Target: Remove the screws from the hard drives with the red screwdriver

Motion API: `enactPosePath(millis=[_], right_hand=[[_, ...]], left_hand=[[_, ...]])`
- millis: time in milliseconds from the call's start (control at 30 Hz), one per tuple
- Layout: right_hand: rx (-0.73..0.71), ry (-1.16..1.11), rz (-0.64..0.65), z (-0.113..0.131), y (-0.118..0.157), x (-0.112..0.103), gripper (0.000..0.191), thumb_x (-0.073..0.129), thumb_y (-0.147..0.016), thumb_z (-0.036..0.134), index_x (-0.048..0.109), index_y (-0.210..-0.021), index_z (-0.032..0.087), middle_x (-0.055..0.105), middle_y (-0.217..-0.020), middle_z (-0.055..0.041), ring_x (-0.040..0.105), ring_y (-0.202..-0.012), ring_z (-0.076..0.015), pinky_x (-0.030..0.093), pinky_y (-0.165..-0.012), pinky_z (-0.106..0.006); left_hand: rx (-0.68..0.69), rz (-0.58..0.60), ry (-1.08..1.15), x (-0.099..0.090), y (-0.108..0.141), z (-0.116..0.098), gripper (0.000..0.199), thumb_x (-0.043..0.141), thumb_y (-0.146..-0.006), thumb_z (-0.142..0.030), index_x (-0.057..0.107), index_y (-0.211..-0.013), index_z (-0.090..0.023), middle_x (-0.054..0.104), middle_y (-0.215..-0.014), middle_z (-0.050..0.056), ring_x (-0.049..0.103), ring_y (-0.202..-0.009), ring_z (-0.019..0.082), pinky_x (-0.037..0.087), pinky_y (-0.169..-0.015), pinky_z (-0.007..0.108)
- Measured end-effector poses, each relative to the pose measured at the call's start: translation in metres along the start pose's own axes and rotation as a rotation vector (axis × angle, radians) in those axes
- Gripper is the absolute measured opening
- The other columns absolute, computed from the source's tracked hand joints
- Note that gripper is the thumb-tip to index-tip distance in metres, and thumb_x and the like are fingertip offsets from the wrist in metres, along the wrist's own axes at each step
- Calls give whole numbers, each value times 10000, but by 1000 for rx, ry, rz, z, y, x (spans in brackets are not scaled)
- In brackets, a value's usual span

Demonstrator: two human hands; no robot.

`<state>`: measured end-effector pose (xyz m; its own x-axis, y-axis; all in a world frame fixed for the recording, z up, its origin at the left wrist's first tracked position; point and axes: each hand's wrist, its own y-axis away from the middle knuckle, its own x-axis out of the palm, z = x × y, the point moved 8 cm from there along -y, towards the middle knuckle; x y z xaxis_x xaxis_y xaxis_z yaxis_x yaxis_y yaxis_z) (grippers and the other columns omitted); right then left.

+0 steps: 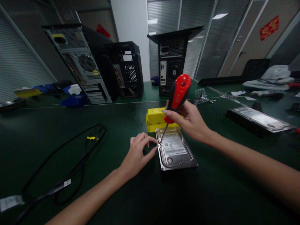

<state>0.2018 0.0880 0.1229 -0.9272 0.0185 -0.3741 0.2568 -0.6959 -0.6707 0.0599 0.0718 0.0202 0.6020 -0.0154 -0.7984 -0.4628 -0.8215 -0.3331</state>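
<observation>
Dark green tabletop [122,206] is seen at the front, with a looped black cable [56,188] laid at the left. Ahead, a hard drive [175,151] is laid flat, label up. Its left edge is neared by the left hand [138,150], thumb and forefinger curved together; whether anything small is pinched there cannot be told. A red and black screwdriver [180,93] is gripped, tilted, by the right hand [191,120], its shaft pointed down at that same edge. Just behind the drive, a yellow box [153,122] is placed. Farther back, three computer cases [131,68] are stood upright, backed by a pale wall [131,22] and blinds [164,11].
</observation>
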Motion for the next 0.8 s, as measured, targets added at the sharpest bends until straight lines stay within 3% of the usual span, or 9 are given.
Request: enactPosePath(millis=[233, 433, 600, 800], right_hand=[[-14, 47, 11, -1, 0, 1, 363, 587, -839, 469, 567, -925, 117, 589, -801, -23, 550, -673, -82, 453, -561, -202], [7, 53, 9, -2, -1, 0, 380, 585, -833, 488, 566, -923, 120, 593, -811, -30, 547, -684, -89, 449, -583, -213], [1, 67, 29, -4, 0, 2, 382, 570, -841, 491, 565, -947, 124, 604, -836, -36, 563, -719, -100, 465, -607, -217], [-5, 71, 17, -5, 0, 2, 382, 580, -834, 494, 570, -933, 126, 600, -810, -31, 557, -703, -100, 456, -602, -218]], left_hand=[[203, -18, -224, -8, 5, -4, 175, 579, -892, -232, 618, -1062, -244, 562, -911, 20, 512, -877, 192, 280, -803, 359], [198, 88, -245, -15, 0, 16, 223, 621, -858, -367, 641, -1057, -266, 583, -938, 18, 517, -911, 206, 263, -835, 375], [151, 70, -247, -21, -4, 33, 195, 613, -868, -354, 673, -1043, -291, 593, -939, 15, 514, -929, 210, 255, -840, 378], [172, 97, -214, -12, -3, 26, 173, 571, -906, -313, 693, -1029, -302, 596, -903, 12, 515, -910, 198, 252, -833, 369]])
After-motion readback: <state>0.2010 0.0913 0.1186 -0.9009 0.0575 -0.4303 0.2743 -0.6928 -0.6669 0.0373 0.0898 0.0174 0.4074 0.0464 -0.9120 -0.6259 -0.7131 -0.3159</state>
